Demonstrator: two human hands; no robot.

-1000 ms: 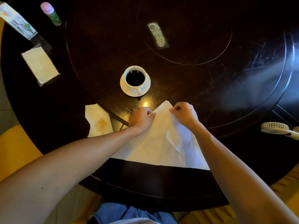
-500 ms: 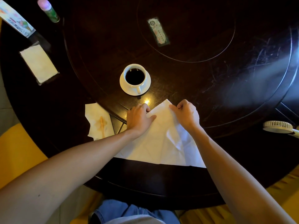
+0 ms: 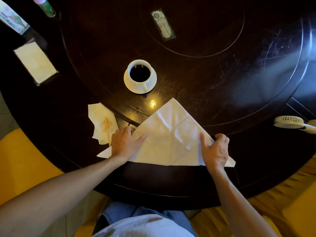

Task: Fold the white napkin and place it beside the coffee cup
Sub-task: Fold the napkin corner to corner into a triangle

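White paper napkin is folded into a triangle; left hand and right hand, apart, each pinch an edge. Probably more folding left, then moving it beside the far white ceramic coffee cup.

Count taken on one table.

- One coffee cup and one saucer.
- Two napkins: one white napkin, folded to a triangle, and one crumpled napkin, stained.
- One wooden stick.
- One paper stack.
- One bottle.
- One printed packet.
- One label card.
- One handheld fan.
- Two hands: left hand and right hand.
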